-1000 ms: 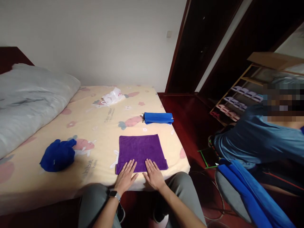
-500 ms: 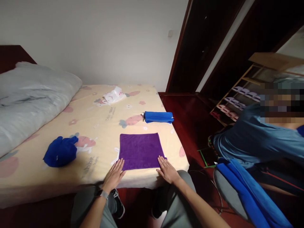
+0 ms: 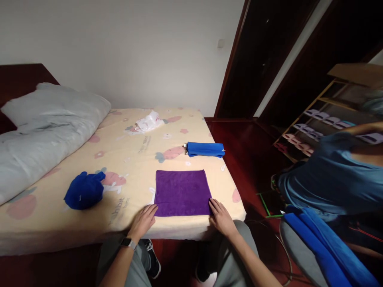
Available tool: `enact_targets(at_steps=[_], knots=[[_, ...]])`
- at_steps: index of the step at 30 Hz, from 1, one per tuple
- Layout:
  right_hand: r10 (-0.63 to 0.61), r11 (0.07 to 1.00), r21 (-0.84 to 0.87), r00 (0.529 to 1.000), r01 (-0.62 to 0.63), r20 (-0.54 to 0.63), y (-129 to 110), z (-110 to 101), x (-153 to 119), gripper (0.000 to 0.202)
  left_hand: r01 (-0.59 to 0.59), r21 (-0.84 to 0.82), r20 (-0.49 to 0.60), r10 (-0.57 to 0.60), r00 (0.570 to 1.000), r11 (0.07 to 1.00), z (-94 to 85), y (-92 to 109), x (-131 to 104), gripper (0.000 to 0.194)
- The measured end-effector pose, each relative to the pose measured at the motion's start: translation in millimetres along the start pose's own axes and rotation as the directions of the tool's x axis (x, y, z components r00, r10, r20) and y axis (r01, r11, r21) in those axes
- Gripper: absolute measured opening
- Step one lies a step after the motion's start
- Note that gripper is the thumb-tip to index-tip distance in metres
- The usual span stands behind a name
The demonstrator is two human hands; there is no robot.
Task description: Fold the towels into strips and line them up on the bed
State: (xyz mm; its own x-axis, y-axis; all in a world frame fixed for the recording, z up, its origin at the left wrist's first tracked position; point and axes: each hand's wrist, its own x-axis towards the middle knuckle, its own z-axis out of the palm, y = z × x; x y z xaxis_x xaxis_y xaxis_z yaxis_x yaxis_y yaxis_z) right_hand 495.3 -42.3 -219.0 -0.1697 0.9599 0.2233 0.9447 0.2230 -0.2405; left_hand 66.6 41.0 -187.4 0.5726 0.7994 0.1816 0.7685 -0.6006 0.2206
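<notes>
A purple towel point(image 3: 183, 193) lies flat near the front edge of the bed. My left hand point(image 3: 143, 220) is at its near left corner, fingers bent and closed on the edge. At the near right corner, my right hand point(image 3: 222, 217) has its fingers curled over the side edge, with the thumb tucked in close. Beyond the towel is a folded blue cloth bundle point(image 3: 206, 149). A crumpled blue cloth point(image 3: 85, 190) sits off to the left.
The bed point(image 3: 131, 167) has a patterned sheet. A white plastic bag point(image 3: 149, 120) and a grey quilt point(image 3: 60, 119) lie on it. At right, a person in a blue shirt point(image 3: 317, 171) is beside blue cloths point(image 3: 314, 239) on a round stool point(image 3: 295, 243). A slipper rack point(image 3: 321, 95) stands behind.
My hands have gone from lying flat with thumbs spread to fingers drawn in at the towel's near corners. The view has shifted slightly left. The person at right has moved an arm.
</notes>
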Motion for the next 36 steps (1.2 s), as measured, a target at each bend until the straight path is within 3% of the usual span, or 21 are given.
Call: enact_targets(at_steps=[6, 10, 14, 18, 22, 26, 31, 36], knots=[[0.056, 0.985, 0.162, 0.998, -0.057, 0.006, 0.3, -11.0, 5.8, 0.061, 0.1, -0.254, -0.025, -0.11, 0.994, 0.962, 2.8, -4.7, 3.2, 0.037], [0.16, 0.919, 0.358, 0.986, -0.164, 0.041, 2.8, -16.2, 9.0, 0.043, 0.193, -0.416, -0.035, -0.228, 0.973, 0.888, 7.9, -13.5, 5.0, 0.027], [0.275, 0.829, 0.482, 0.957, -0.284, 0.092, 6.3, -19.1, 14.9, 0.037, 0.272, -0.466, -0.022, -0.319, 0.948, 0.842, 12.0, -17.3, 9.8, 0.031], [0.323, 0.818, 0.477, 0.943, -0.32, 0.078, 9.5, -18.2, 21.1, 0.036, 0.336, -0.461, -0.054, -0.404, 0.913, 0.821, 13.2, -14.0, 16.9, 0.032], [0.262, 0.857, 0.448, 0.964, -0.253, 0.043, 12.0, -16.0, 22.3, 0.029, 0.25, -0.427, -0.086, -0.314, 0.945, 0.869, 10.4, -10.1, 20.0, 0.024], [0.191, 0.882, 0.437, 0.981, -0.178, 0.014, 14.5, -14.0, 21.5, 0.026, 0.145, -0.416, -0.089, -0.199, 0.976, 0.898, 8.6, -11.8, 19.0, 0.032], [0.274, 0.789, 0.555, 0.96, -0.263, 0.065, 15.5, -17.2, 22.7, 0.029, 0.205, -0.484, -0.107, -0.289, 0.951, 0.851, 14.0, -20.0, 17.8, 0.029], [0.187, 0.798, 0.575, 0.981, -0.18, 0.048, 15.5, -31.0, 19.0, 0.032, 0.21, -0.447, -0.153, -0.305, 0.94, 0.87, 10.6, -23.0, 10.2, 0.036]])
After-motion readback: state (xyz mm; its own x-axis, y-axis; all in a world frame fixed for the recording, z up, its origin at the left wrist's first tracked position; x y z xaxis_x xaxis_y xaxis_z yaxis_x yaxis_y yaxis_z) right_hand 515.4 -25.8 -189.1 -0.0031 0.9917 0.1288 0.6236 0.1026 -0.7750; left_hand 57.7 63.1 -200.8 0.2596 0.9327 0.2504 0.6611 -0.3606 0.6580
